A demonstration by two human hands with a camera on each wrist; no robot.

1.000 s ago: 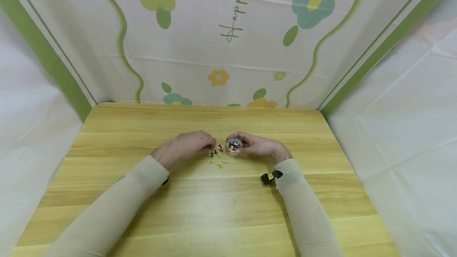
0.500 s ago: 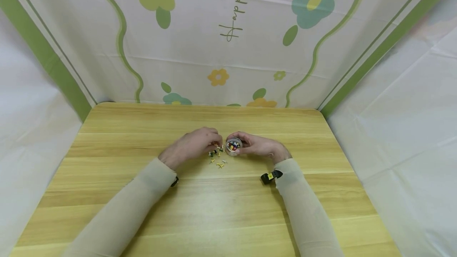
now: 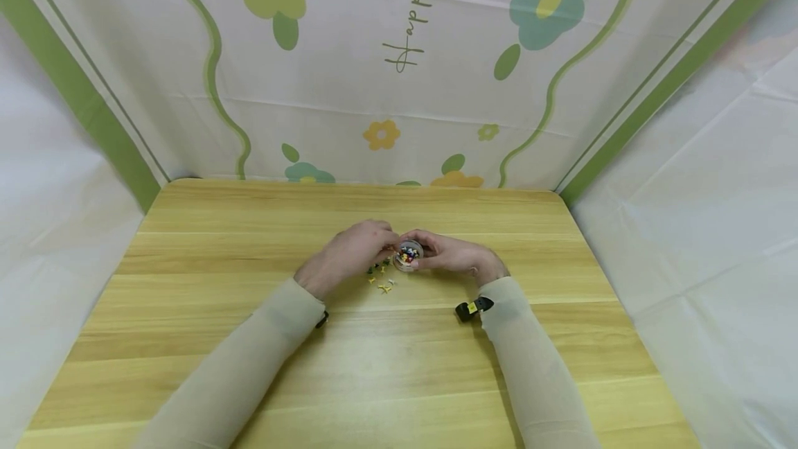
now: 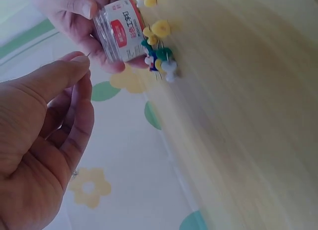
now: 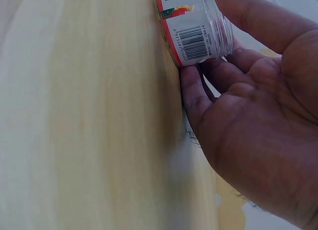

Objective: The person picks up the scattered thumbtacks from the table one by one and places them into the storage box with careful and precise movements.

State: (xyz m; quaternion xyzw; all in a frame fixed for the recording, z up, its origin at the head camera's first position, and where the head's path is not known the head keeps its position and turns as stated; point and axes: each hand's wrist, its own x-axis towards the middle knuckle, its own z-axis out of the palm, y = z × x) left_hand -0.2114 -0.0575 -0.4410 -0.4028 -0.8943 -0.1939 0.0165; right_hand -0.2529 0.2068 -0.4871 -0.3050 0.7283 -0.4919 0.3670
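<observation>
Where the right hand [image 3: 451, 253] grips: its fingers and thumb curl round a small clear jar [image 4: 119, 31] with a printed label.
Left hand [image 3: 361, 247]: thumb and forefinger together, pinching a pin [image 4: 88, 54], mostly hidden, beside the jar's mouth.
In the jar, within the right hand's grasp: coloured push pins [image 3: 409, 253].
Loose pins [image 4: 161, 29]: yellow, green and white ones on the table [image 3: 374, 366], just nearer the person than the left fingertips.
Beyond both hands: a flowered cloth [image 3: 343, 68].
</observation>
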